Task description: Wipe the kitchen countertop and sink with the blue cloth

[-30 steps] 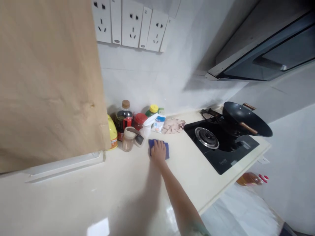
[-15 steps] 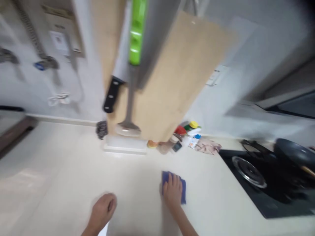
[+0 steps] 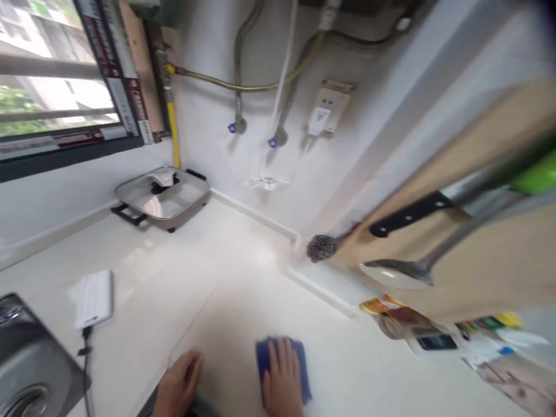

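My right hand (image 3: 283, 379) lies on a folded blue cloth (image 3: 263, 351), pressing it against the white countertop (image 3: 234, 324) with the fingers stretched over it. To its left, my left hand (image 3: 179, 382) is curled into a loose fist near the counter's front edge. Nothing shows between its fingers, and it is apart from the cloth.
A sink (image 3: 52, 370) is at the lower left, with a white power bank (image 3: 94, 298) and its black cable beside it. An electric pan (image 3: 165, 194) sits in the far corner. Right, a cutting board (image 3: 478, 260), ladle (image 3: 399, 272) and black-handled knife (image 3: 410, 217) hang above packets.
My view has swung left, bringing the window, electric pan and sink into sight, while the stove has left it. My right hand stays on the cloth; my left hand remains curled.
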The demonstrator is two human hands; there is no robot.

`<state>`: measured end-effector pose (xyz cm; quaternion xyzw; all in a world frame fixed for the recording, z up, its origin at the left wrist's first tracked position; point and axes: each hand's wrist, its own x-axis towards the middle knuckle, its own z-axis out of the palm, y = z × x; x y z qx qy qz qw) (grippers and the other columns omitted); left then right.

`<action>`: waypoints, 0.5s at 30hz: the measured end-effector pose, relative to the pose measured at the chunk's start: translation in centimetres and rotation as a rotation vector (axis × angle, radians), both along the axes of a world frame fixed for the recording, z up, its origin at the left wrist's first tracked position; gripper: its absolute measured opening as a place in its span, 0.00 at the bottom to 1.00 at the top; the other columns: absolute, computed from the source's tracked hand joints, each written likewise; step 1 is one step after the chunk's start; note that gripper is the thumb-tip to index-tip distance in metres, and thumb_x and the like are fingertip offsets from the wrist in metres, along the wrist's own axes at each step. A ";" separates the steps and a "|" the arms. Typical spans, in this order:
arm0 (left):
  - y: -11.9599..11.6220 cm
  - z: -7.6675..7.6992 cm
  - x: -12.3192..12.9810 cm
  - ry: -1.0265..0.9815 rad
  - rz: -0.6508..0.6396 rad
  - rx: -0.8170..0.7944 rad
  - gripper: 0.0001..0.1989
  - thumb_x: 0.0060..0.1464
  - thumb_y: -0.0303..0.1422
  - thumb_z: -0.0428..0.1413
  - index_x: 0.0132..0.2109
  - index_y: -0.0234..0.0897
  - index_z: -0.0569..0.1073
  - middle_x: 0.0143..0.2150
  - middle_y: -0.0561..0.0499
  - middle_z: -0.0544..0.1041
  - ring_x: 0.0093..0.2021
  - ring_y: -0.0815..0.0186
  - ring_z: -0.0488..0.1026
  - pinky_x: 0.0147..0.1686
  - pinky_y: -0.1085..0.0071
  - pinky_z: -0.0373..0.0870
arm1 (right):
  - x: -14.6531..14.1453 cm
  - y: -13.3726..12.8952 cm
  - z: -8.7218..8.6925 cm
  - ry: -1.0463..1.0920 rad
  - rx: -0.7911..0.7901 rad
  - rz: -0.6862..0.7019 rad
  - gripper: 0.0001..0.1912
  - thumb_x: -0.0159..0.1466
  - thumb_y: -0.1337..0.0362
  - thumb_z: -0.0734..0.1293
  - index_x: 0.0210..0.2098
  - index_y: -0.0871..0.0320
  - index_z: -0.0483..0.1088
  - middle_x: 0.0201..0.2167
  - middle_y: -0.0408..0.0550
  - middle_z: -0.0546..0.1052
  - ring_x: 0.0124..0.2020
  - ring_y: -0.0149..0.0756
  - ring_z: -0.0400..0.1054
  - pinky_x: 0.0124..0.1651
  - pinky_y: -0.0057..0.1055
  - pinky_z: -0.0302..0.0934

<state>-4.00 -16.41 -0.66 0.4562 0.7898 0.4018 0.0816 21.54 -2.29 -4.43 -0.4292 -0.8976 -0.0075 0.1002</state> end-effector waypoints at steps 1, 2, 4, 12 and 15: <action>-1.0 0.0 -1.0 -0.019 0.050 -0.012 0.18 0.62 0.47 0.48 0.38 0.40 0.76 0.28 0.52 0.78 0.25 0.68 0.74 0.27 0.76 0.72 | -1.9 -0.2 0.5 -0.004 -0.022 0.069 0.34 0.66 0.57 0.60 0.70 0.58 0.53 0.71 0.55 0.53 0.73 0.56 0.39 0.70 0.57 0.41; -2.0 0.1 -1.8 -0.038 0.097 -0.022 0.18 0.62 0.48 0.48 0.39 0.40 0.76 0.29 0.53 0.78 0.25 0.68 0.74 0.27 0.76 0.72 | -3.9 -0.4 1.0 -0.008 -0.045 0.138 0.35 0.66 0.56 0.61 0.70 0.57 0.51 0.72 0.55 0.51 0.72 0.56 0.39 0.70 0.57 0.41; -3.5 0.0 -3.2 -0.058 0.189 -0.031 0.19 0.63 0.47 0.47 0.39 0.40 0.76 0.30 0.53 0.79 0.26 0.68 0.75 0.27 0.77 0.72 | -7.9 -0.8 2.2 -0.014 -0.095 0.279 0.36 0.67 0.55 0.61 0.71 0.56 0.47 0.72 0.55 0.49 0.73 0.56 0.38 0.70 0.56 0.42; -6.4 -1.2 -6.2 0.209 0.238 0.069 0.16 0.65 0.42 0.48 0.38 0.40 0.75 0.34 0.53 0.81 0.33 0.69 0.79 0.36 0.78 0.73 | -23.7 -2.6 5.2 -0.014 -0.291 0.590 0.35 0.70 0.52 0.57 0.71 0.62 0.49 0.73 0.58 0.45 0.73 0.57 0.35 0.71 0.57 0.41; -6.4 -1.4 -6.8 0.275 0.218 0.056 0.15 0.66 0.40 0.47 0.37 0.41 0.75 0.32 0.54 0.81 0.31 0.70 0.79 0.33 0.78 0.72 | -28.5 -2.3 5.7 -0.025 -0.321 0.623 0.35 0.70 0.52 0.56 0.71 0.62 0.48 0.73 0.59 0.44 0.73 0.56 0.34 0.71 0.56 0.40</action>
